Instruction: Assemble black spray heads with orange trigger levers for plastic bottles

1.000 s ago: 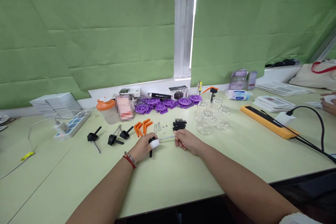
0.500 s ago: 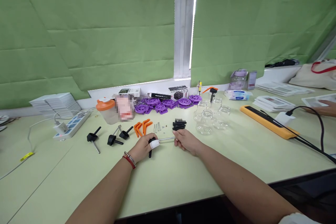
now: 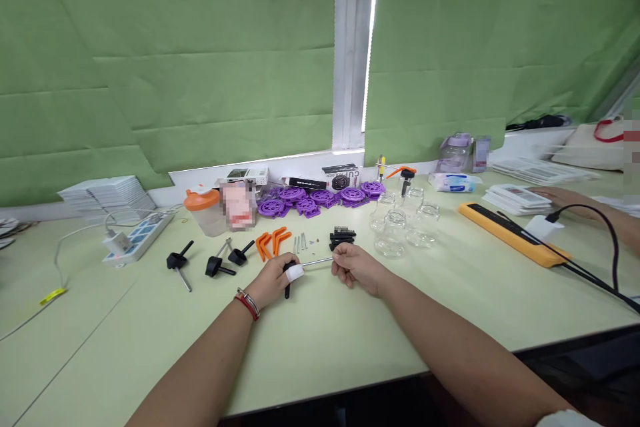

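Note:
My left hand [image 3: 275, 278], with white tape around its thumb, is closed around a black plastic piece [image 3: 287, 291]. From that piece a thin metal rod [image 3: 318, 261] runs to the right. My right hand [image 3: 356, 268] pinches the rod's far end; whether a small part is also between those fingers is hidden. Orange angled pieces [image 3: 273, 242] and some metal pins [image 3: 300, 243] lie just beyond my left hand. Close behind my right hand is a heap of black parts and screws [image 3: 342, 236]. Similar black pieces with rods [image 3: 177, 261] lie to the left.
Purple wheel-shaped parts [image 3: 306, 200] line the back. Clear glass jars [image 3: 391, 240] stand right of centre. An orange power strip [image 3: 510, 233] with cables lies farther right, a white one [image 3: 145, 237] left. Another person's hand [image 3: 560, 197] reaches over stacked white cards [image 3: 517, 200].
My two hands keep their hold on the black piece and rod, with hardly any movement. At the right, the other person's hand has moved in over the white cards.

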The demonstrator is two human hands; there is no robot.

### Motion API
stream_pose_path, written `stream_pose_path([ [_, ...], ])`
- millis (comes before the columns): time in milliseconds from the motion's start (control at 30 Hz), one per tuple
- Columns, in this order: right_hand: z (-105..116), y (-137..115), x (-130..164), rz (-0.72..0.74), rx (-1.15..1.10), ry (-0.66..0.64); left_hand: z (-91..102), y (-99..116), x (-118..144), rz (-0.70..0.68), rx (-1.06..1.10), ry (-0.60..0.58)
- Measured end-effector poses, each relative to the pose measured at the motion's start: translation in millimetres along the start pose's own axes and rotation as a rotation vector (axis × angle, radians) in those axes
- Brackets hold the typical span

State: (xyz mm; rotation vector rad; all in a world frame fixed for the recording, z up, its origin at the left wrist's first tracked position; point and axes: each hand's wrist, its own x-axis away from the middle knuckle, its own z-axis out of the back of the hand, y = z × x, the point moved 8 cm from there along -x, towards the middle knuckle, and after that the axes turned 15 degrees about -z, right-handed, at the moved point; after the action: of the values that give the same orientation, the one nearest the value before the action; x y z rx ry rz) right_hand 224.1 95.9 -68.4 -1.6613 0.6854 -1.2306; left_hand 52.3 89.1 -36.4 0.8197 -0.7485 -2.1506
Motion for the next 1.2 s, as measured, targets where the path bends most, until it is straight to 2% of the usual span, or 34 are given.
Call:
stream_pose_path([
  [300,3,8,-9,-0.018,0.107,0.059,-1.0,0,0,0.008,-0.023,-0.017],
  [467,4,5,-6,-0.040,0.027,0.068,-0.4,1,0,-0.005,-0.030,-0.016],
  [700,-3,-1,2,-0.012,-0.009,-0.021,0.0,2,-1,0.006,-0.007,-0.012],
  [1033,3,6,-7,-0.011,0.099,0.045,-0.2,2,0,0.016,-0.011,-0.011],
  [1200,4,4,-5,-0.019,0.023,0.053,-0.2,3,0,0.018,-0.016,-0.018],
])
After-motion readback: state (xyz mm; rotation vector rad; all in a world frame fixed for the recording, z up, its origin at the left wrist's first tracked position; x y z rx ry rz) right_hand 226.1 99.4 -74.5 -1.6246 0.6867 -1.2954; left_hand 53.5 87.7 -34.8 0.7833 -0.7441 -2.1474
